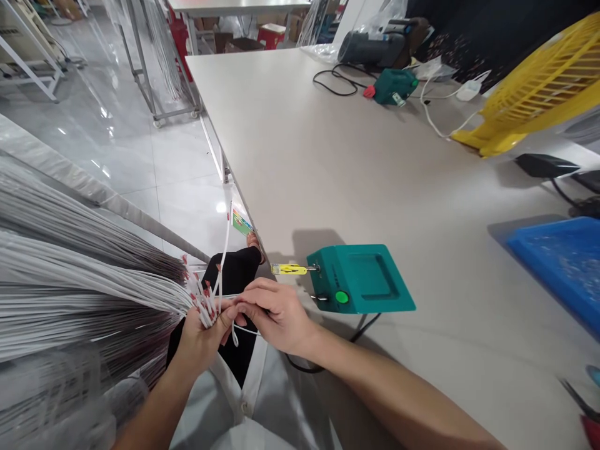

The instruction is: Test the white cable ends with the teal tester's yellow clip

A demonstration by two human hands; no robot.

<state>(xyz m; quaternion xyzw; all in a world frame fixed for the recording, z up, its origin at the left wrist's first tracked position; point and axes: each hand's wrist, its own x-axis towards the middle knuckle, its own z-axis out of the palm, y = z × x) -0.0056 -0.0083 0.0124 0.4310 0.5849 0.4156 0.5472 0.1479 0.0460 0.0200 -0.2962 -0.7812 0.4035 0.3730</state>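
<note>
My left hand (206,331) is wrapped round a bundle of white cables (159,292) whose stripped ends show short red wires. The bundle runs off to the left among many more hanging cables. One cable end stands up above the rest. Against the left fingertips, my right hand (276,315) pinches with thumb and forefinger; a thin white cable loops out below and behind its fingers. What exactly lies in the pinch is hidden. Close to the right hand, on the table edge, sits a green box-shaped device (360,281) with a green button and a yellow-handled tip pointing left.
The white table (337,162) fills the right side. On it are a blue tray (562,262), a yellow fan (539,87), a second green device (396,86) and a dark motor (370,49). A wheeled metal rack (145,69) stands on the floor beyond.
</note>
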